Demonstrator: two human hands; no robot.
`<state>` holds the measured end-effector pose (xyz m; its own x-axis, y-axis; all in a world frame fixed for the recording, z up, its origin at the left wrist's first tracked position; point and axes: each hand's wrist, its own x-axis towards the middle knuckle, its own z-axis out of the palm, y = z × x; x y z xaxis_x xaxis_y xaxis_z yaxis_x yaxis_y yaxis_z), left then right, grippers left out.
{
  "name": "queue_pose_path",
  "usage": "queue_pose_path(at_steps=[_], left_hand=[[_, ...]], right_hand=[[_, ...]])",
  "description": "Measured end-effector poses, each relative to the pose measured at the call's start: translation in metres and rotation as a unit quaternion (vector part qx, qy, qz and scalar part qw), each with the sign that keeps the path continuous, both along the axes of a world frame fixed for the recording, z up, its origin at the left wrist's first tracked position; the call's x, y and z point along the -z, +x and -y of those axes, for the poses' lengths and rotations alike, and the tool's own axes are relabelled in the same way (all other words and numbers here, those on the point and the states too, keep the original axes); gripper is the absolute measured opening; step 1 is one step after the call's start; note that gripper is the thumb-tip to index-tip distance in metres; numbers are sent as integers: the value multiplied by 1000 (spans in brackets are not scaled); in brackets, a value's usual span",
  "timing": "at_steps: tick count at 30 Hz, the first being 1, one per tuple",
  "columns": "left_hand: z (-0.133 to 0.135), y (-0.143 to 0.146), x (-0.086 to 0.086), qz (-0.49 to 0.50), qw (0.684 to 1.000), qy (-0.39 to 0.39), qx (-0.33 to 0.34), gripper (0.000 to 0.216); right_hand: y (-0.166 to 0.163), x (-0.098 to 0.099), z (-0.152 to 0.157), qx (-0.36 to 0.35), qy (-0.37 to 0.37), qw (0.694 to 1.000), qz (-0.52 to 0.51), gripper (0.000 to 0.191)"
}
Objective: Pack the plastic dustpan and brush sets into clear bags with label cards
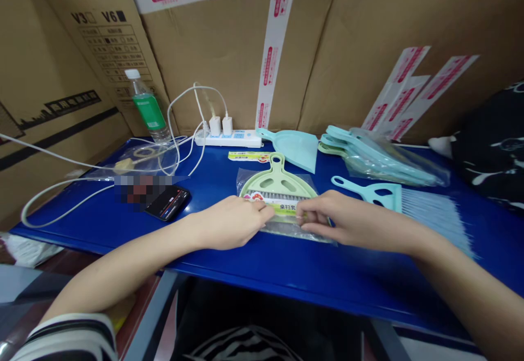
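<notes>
A green mini dustpan-and-brush set (277,182) lies in a clear plastic bag on the blue table (254,262). A printed paper label card (280,207) runs across the bag's near end. My left hand (231,222) pinches the card's left end with its fingers pressed together. My right hand (327,216) pinches the card's right end against the bag. Both hands rest on the table top.
Behind the bag lie another label card (249,156), a light blue dustpan (295,148), bagged blue sets (380,156) and a loose blue brush (403,200). A phone (168,202), power strip (229,138) with cables and a bottle (148,107) are at left. Cardboard boxes wall the back.
</notes>
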<state>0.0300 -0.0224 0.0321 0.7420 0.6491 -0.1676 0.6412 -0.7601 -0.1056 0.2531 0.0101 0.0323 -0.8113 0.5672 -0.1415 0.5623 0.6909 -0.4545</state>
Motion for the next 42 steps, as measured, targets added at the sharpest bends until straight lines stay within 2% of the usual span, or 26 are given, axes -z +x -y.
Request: queue_pose_path(at_steps=[3, 9, 18, 25, 33, 42], left_hand=[[-1, 0, 6, 2, 999, 31, 6, 15], [-3, 1, 8, -17, 999, 36, 0, 18], [-2, 6, 7, -31, 998, 40, -34, 25], [-5, 1, 10, 10, 997, 73, 3, 25], [-5, 3, 6, -18, 993, 118, -10, 20], [-7, 0, 6, -5, 995, 88, 41, 13]], right_hand=[[-1, 2, -2, 0, -10, 1000, -13, 19], [-1, 7, -6, -8, 47, 998, -27, 22], [-1, 11, -11, 11, 19, 1000, -14, 14], [1, 8, -8, -2, 34, 999, -3, 4], [-2, 9, -8, -11, 63, 998, -12, 10], [0, 5, -7, -28, 110, 993, 42, 17]])
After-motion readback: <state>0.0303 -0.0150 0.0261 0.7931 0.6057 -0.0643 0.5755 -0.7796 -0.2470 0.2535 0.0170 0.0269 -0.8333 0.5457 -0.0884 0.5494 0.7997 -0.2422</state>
